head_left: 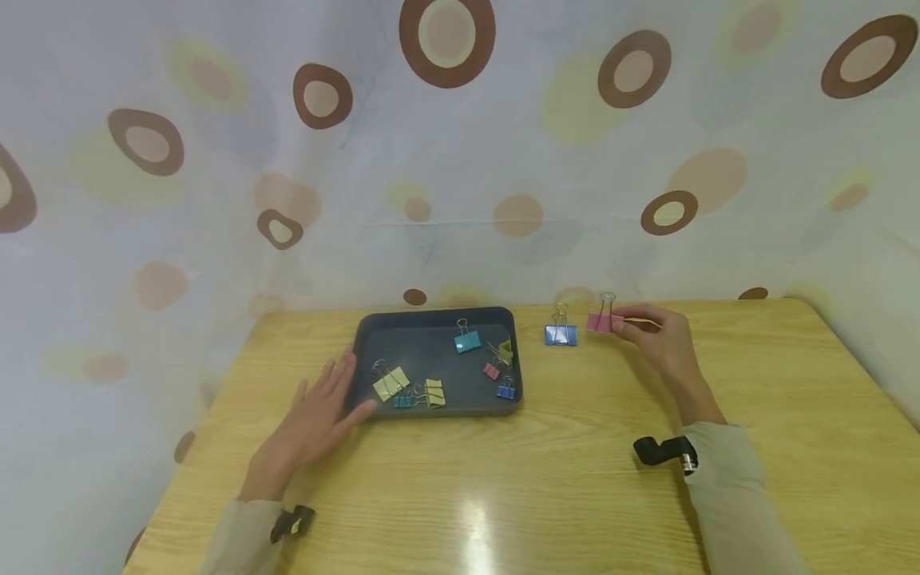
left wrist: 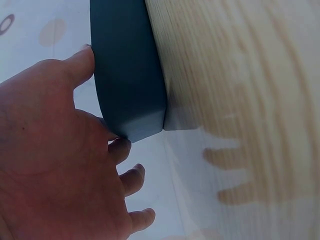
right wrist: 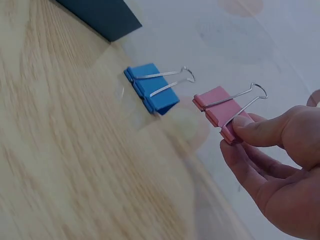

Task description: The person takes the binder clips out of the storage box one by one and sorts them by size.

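My right hand (head_left: 657, 339) pinches a large pink binder clip (right wrist: 220, 110) by one end between thumb and fingers, its wire handles pointing up. Beside it on the table stands a large blue binder clip (head_left: 561, 335), also with handles up. My left hand (head_left: 316, 415) rests with straight, spread fingers against the left end of a dark tray (head_left: 438, 411); in the left wrist view its thumb and fingertips touch the tray's wall (left wrist: 127, 75). Inside the tray lie several binder clips, among them a teal one (head_left: 467, 342), a yellow one (head_left: 391, 383) and a small pink one (head_left: 492, 371).
A wooden table (head_left: 561, 495) carries the tray and clips. Behind its far edge hangs a pale curtain (head_left: 446, 160) with brown circles. A small blue binder clip (head_left: 506, 391) lies in the tray's front right corner.
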Available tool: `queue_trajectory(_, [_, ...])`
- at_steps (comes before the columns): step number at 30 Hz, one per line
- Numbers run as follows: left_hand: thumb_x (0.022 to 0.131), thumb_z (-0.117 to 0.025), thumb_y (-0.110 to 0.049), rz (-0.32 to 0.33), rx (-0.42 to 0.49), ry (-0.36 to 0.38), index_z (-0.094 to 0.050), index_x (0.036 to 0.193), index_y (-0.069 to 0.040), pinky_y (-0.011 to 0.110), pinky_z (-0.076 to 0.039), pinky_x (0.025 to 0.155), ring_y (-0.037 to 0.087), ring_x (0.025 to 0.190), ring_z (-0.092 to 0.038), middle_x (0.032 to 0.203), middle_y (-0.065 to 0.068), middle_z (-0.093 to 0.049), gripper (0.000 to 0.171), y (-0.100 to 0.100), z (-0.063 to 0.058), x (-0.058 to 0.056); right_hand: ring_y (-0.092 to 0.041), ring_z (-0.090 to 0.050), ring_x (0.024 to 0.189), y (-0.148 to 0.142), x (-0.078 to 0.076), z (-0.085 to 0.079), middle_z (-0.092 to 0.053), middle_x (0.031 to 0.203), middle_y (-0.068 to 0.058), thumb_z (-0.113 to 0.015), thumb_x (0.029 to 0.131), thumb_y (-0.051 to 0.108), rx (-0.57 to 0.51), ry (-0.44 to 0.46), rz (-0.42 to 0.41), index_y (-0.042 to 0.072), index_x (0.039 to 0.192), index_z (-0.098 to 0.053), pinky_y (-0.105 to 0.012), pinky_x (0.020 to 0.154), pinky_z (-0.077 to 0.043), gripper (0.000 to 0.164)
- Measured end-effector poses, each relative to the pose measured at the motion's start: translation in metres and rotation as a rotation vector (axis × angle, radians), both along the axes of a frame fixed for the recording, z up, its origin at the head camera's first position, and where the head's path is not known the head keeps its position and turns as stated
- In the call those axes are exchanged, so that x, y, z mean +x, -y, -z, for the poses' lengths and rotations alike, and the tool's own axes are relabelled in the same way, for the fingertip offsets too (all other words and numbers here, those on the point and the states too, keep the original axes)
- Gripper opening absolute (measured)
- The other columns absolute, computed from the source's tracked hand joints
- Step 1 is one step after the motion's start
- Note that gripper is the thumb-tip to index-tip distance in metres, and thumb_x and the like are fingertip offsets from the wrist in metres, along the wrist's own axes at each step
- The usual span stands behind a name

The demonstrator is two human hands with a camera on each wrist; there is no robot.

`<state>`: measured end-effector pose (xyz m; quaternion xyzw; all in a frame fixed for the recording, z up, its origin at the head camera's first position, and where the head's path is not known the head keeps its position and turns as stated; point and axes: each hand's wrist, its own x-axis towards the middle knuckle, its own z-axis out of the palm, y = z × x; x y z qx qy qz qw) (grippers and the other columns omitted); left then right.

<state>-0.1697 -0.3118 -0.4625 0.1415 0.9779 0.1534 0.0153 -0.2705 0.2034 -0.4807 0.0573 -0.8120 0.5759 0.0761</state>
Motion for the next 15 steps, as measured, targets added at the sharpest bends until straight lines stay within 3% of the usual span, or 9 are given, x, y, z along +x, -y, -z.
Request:
queue_trajectory(4, [0.107,-0.044,-0.054,-0.003,0.007,-0.002,-0.014,0.163,0.001,0.073,-0.008,0.117,0.044,0.154,-0.011,0.171,0.016,-0.009,0.084,-0.001,0.0,0.0,0.007,-0.062,0.093,-0.008,-0.002,0.005,-0.064,0.127,-0.024,-0.069,0.101,0.018,0.077,0.03,0.013,-0.005,0.126,-0.068,-0.011,0.079,-0.052,0.035])
queue_trajectory(9, [0.107,-0.044,-0.055,-0.001,0.005,-0.006,-0.014,0.163,0.001,0.073,-0.008,0.116,0.045,0.154,-0.012,0.171,0.016,-0.009,0.085,-0.001,0.002,-0.002,0.007,-0.057,0.094,-0.013,-0.002,0.01,-0.064,0.129,-0.024,-0.067,0.102,0.019,0.167,0.05,0.042,-0.003,0.127,-0.069,-0.008,0.077,-0.048,0.033])
queue_trajectory(15, [0.106,-0.044,-0.055,0.001,0.018,-0.009,-0.015,0.163,0.001,0.074,-0.008,0.116,0.045,0.154,-0.013,0.171,0.016,-0.01,0.085,0.0,0.002,-0.001,-0.002,-0.058,0.096,-0.013,-0.003,0.016,-0.067,0.125,-0.025,-0.067,0.102,0.016,0.228,0.044,0.069,-0.002,0.124,-0.071,-0.008,0.078,-0.045,0.029])
